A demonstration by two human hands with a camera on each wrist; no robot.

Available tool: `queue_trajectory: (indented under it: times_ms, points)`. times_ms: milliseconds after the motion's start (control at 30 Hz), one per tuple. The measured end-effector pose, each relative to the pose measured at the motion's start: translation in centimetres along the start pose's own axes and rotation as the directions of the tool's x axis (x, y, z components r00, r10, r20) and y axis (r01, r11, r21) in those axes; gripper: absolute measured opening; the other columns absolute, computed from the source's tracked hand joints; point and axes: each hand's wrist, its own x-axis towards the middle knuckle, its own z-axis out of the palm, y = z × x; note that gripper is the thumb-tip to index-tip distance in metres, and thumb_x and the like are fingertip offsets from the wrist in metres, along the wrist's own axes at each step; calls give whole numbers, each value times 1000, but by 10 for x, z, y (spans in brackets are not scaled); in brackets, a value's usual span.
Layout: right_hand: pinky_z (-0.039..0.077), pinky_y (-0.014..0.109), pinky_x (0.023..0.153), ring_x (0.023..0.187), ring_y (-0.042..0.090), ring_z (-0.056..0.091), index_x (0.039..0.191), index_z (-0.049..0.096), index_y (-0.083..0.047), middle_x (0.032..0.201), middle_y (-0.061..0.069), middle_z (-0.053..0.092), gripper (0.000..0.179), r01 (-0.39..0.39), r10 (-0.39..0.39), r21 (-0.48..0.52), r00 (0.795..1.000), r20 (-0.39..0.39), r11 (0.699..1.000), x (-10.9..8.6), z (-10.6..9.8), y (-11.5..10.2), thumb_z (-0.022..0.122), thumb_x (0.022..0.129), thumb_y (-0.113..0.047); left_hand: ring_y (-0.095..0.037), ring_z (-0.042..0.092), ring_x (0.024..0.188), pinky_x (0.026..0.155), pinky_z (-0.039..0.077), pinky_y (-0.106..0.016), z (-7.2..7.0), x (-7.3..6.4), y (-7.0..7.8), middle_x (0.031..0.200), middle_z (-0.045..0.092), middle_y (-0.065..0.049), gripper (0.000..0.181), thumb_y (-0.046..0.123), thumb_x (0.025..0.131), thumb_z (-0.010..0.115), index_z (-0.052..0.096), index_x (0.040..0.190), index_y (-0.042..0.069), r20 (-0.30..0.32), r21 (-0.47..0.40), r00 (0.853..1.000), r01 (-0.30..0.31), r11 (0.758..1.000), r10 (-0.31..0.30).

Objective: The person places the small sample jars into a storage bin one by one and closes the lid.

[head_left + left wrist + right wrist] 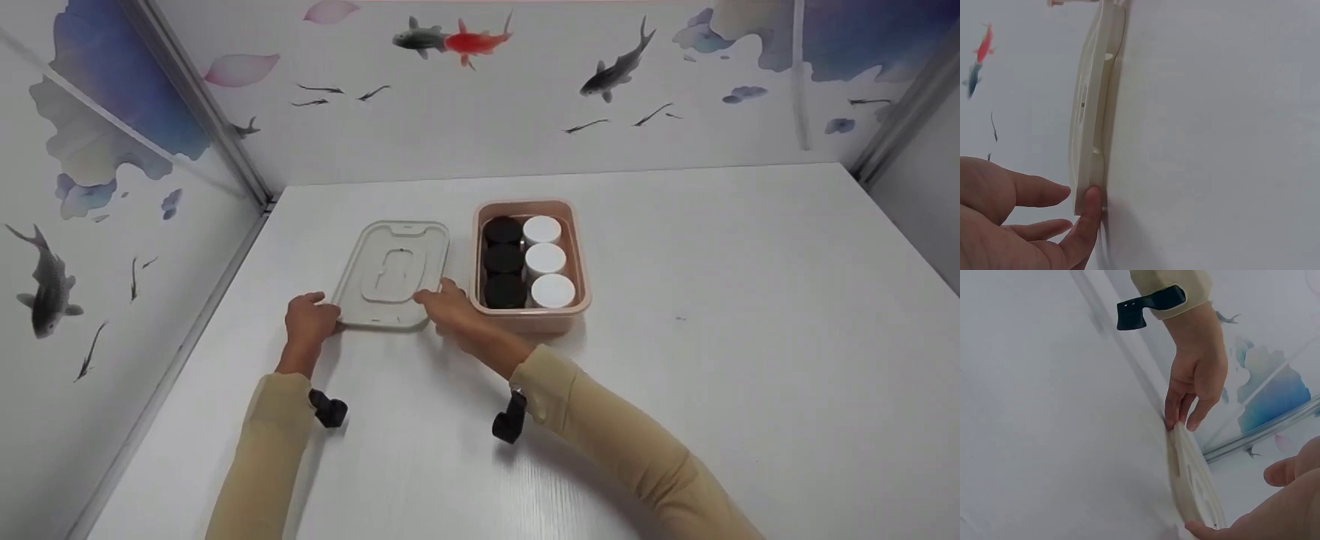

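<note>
A pale rectangular lid point(397, 274) with rounded corners lies left of a pink box, close over the table. My left hand point(310, 322) holds its near left corner, a finger under the rim and the thumb at the upper face in the left wrist view point(1033, 225). At the right edge, my right hand point(454, 309) grips the lid beside the box, with a fingertip at its rim in the right wrist view point(1275, 500). Inside the pink box point(536, 322) stand three black-topped jars point(504, 260) on the left and three white-topped jars point(546, 259) on the right.
The white table point(712, 360) carries the box and lid. Panels printed with fish and flowers form the back wall point(525, 97) and left wall point(135, 270). Small black cameras hang at the left wrist point(328, 410) and right wrist point(510, 418).
</note>
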Motion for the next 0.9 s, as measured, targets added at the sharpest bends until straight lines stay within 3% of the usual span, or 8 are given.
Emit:
queue_trajectory:
  times_ms: [100, 200, 300, 433, 533, 767, 900]
  points:
    - [43, 37, 116, 140, 25, 44, 158, 23, -3, 161, 13, 33, 68, 35, -33, 71, 999, -24, 997, 8, 3, 6, 52, 100, -22, -14, 70, 85, 71, 58, -15, 0, 2, -1, 142, 52, -33, 56, 1, 94, 51, 40, 147, -11, 23, -24, 1000, 9, 1000, -9]
    - [42, 36, 114, 128, 23, 48, 154, 29, 2, 152, 14, 44, 61, 92, -88, 76, 995, -53, 993, 12, 4, 10, 50, 99, -18, -11, 66, 81, 63, 54, -11, 0, 1, -1, 141, 53, -32, 53, -3, 91, 51, 46, 143, -11, 35, -41, 999, 11, 999, -9]
    - [39, 38, 118, 132, 24, 46, 154, 28, 4, 154, 16, 42, 62, 97, -92, 66, 993, -79, 993, 14, 6, 12, 49, 99, -17, -18, 66, 95, 66, 54, -12, 0, -1, -3, 141, 54, -30, 49, -3, 93, 51, 49, 141, -10, 34, -44, 999, 11, 999, -9]
    - [35, 38, 122, 142, 26, 39, 156, 24, 3, 162, 16, 33, 68, 72, -67, 58, 993, -93, 996, 14, 7, 10, 51, 98, -18, -25, 61, 111, 81, 57, -19, -1, -7, -3, 143, 53, -27, 47, -1, 96, 48, 49, 142, -9, 24, -69, 1000, -2, 998, 4]
    - [39, 37, 119, 140, 25, 42, 157, 23, 1, 162, 15, 32, 70, 45, -38, 73, 995, -89, 996, 11, 7, 5, 53, 97, -20, -28, 60, 118, 90, 57, -24, -4, -12, -1, 144, 53, -26, 48, 0, 97, 46, 47, 144, -8, 8, -84, 1000, -29, 996, 29]
    - [48, 35, 110, 133, 26, 51, 155, 28, 2, 153, 16, 42, 66, 70, -57, 155, 995, -84, 985, 7, 2, -12, 51, 99, -24, -28, 64, 110, 77, 57, -14, -13, -25, 4, 136, 58, -25, 44, -1, 99, 46, 50, 142, -6, -79, -98, 985, -163, 982, 156]
    - [48, 38, 112, 144, 26, 40, 155, 30, 1, 159, 14, 36, 63, 105, -88, 209, 992, -91, 972, 2, -8, -27, 48, 100, -24, -26, 64, 107, 75, 57, -11, -17, -35, 7, 131, 62, -22, 42, -1, 99, 48, 54, 141, -3, -127, -94, 969, -223, 970, 210]
